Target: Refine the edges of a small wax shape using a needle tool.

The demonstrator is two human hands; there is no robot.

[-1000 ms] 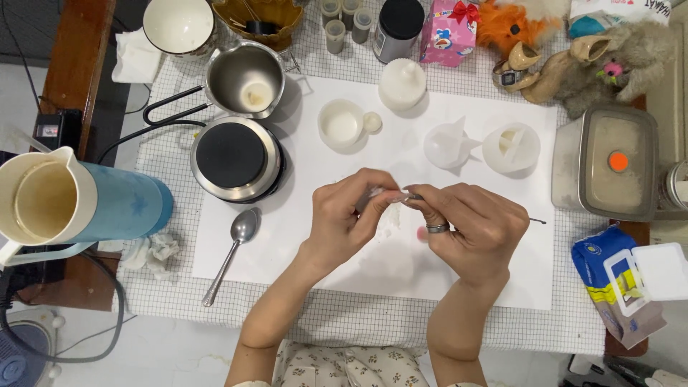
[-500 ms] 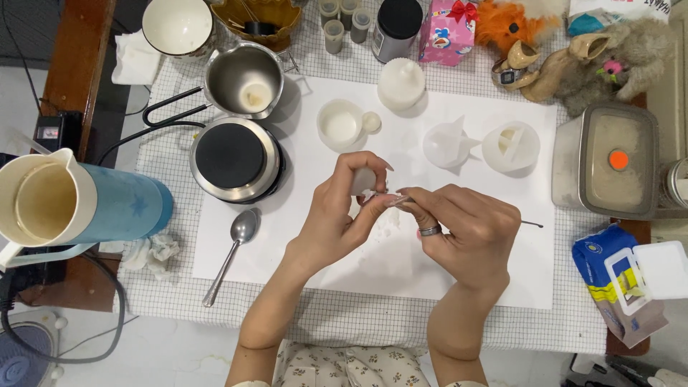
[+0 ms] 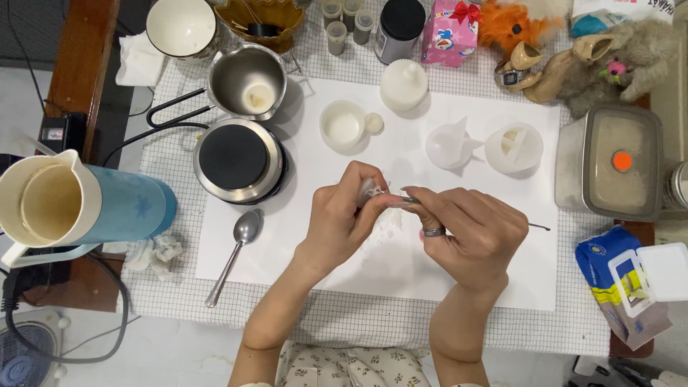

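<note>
We see both hands meeting over the white paper sheet (image 3: 459,276) near the middle of the view. The left hand (image 3: 344,218) pinches a small pale piece (image 3: 370,190) between thumb and curled fingers, so the piece sits at the fingertips, at about one o'clock from the palm, and most of it is covered (we cannot make out its full shape). The right hand (image 3: 473,229), with a ring on one finger, is closed narrowly around a thin metal tool (image 3: 539,226); its dark tail pokes out past the hand at three o'clock, while the working end reaches toward nine o'clock and touches the pale piece where the two sets of fingertips come together. The shaft in between is hidden inside the grip. Faint whitish smears lie on the paper just under the hands, too blurred to identify. At ten o'clock from the hands stands a round hot plate (image 3: 233,158), with a spoon (image 3: 235,254) lying at eight o'clock. A small white cup (image 3: 344,127) sits at twelve o'clock, well apart. The blue jug (image 3: 79,204) is cut off by the left edge.
</note>
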